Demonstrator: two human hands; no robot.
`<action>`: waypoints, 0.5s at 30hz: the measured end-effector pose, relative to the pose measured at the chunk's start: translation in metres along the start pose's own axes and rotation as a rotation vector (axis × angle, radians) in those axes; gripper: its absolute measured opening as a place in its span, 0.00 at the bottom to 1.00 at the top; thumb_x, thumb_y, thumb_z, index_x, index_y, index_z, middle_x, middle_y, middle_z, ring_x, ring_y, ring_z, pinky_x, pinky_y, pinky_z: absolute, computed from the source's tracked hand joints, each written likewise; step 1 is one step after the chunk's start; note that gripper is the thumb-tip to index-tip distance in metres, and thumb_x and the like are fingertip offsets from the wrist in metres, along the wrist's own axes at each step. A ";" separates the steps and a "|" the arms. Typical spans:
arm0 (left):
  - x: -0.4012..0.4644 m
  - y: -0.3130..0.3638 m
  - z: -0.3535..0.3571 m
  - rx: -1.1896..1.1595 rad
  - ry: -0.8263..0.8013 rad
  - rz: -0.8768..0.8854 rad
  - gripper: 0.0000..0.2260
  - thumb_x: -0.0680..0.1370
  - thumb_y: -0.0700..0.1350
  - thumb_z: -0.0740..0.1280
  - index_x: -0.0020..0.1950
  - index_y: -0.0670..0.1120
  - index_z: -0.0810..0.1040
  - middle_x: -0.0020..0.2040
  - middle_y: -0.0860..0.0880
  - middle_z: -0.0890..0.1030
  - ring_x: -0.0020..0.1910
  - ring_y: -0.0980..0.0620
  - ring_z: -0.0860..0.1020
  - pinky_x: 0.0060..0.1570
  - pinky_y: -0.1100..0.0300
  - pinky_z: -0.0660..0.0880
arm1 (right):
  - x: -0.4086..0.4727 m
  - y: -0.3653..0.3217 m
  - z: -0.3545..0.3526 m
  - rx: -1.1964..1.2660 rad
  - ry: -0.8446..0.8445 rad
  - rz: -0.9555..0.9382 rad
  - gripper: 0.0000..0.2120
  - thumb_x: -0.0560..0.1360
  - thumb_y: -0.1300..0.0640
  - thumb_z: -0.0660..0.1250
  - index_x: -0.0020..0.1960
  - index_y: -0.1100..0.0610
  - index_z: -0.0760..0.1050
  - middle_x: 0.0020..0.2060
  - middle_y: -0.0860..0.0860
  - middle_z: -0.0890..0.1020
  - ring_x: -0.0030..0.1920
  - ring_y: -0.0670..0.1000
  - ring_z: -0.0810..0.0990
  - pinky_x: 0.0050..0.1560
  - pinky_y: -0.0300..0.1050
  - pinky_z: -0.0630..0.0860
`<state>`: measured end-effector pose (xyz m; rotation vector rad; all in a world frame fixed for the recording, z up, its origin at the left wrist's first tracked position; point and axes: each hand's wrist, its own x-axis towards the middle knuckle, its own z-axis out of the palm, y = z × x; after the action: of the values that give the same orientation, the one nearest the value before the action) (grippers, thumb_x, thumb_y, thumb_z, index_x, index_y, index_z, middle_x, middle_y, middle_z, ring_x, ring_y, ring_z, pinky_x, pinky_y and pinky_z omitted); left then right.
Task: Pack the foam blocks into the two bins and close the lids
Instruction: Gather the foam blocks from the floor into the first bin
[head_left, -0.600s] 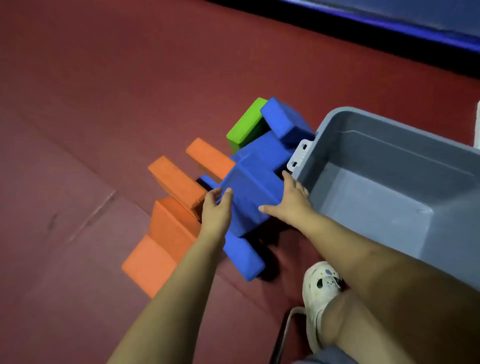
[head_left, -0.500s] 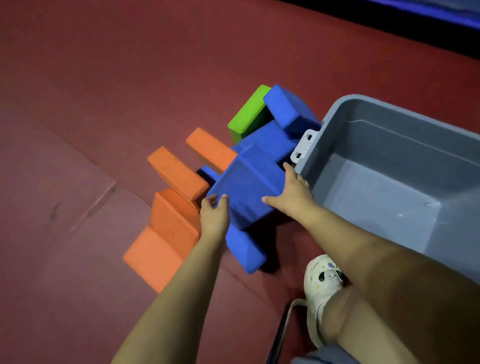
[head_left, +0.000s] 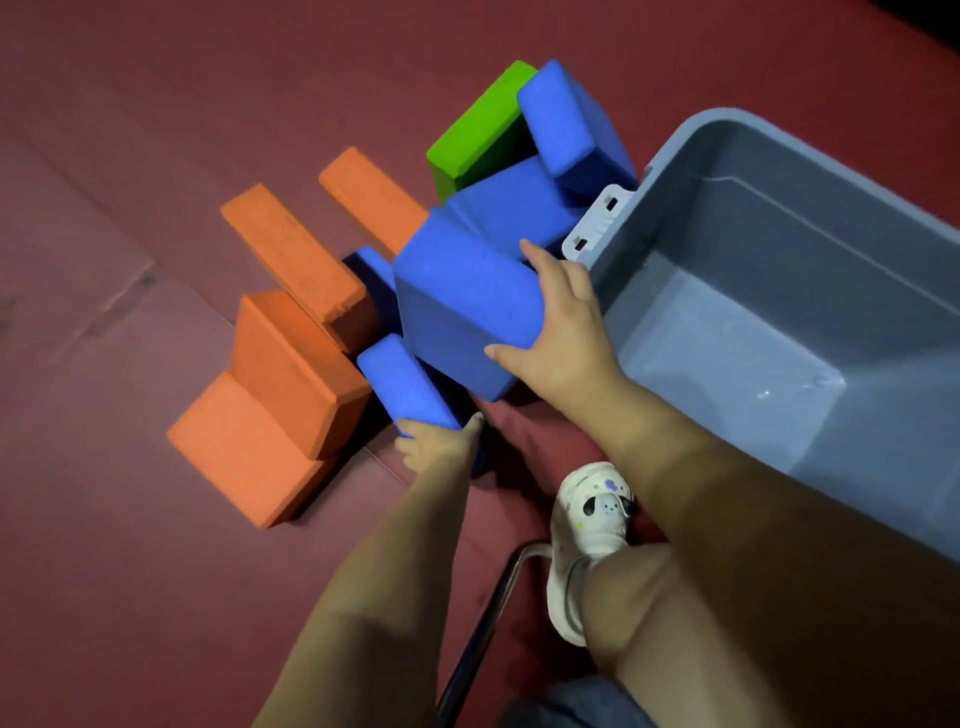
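Observation:
A large blue foam block (head_left: 462, 306) is tilted up off the floor, and my right hand (head_left: 558, 332) grips its right edge, fingers over the top and thumb along the near side. My left hand (head_left: 439, 447) grips the near end of a narrower blue block (head_left: 402, 382) lying below it. More blue blocks (head_left: 563, 135) and a green block (head_left: 480, 127) are piled behind, against the bin's corner. Several orange blocks (head_left: 291, 358) lie to the left. The grey bin (head_left: 779, 322) stands open on the right, nothing inside.
The red mat floor (head_left: 156, 597) spreads around the pile. My foot in a white shoe (head_left: 592, 525) stands just in front of the bin, next to a metal chair leg (head_left: 488, 623). The bin's white latch (head_left: 600, 223) sits beside the blue blocks.
My left hand left the large blue block's left edge and dropped down to grip the narrow blue block. My right hand has lifted the large block higher. The camera moved closer.

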<state>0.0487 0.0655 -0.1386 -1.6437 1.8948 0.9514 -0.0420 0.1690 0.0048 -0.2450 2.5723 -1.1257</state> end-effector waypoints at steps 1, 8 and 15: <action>0.001 -0.001 0.002 0.004 0.011 -0.001 0.49 0.68 0.59 0.74 0.77 0.43 0.47 0.71 0.40 0.59 0.69 0.39 0.63 0.63 0.44 0.66 | -0.002 0.001 0.000 0.002 0.002 -0.012 0.45 0.65 0.58 0.78 0.75 0.51 0.57 0.64 0.52 0.64 0.67 0.53 0.67 0.64 0.39 0.65; -0.001 -0.013 -0.009 0.029 0.011 0.035 0.44 0.71 0.51 0.72 0.76 0.47 0.47 0.68 0.38 0.62 0.66 0.35 0.66 0.62 0.43 0.69 | -0.003 -0.002 -0.007 0.033 0.040 -0.033 0.43 0.65 0.57 0.78 0.74 0.51 0.59 0.63 0.52 0.65 0.65 0.50 0.68 0.61 0.33 0.62; -0.041 -0.016 -0.080 -0.092 0.062 0.191 0.38 0.70 0.52 0.71 0.75 0.47 0.55 0.69 0.40 0.64 0.66 0.37 0.65 0.60 0.46 0.68 | -0.010 -0.027 -0.025 0.086 0.121 -0.074 0.39 0.65 0.55 0.77 0.72 0.52 0.63 0.63 0.52 0.65 0.65 0.50 0.68 0.62 0.33 0.63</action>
<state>0.0796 0.0318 -0.0594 -1.5810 2.1090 1.0893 -0.0410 0.1709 0.0427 -0.2607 2.6308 -1.3116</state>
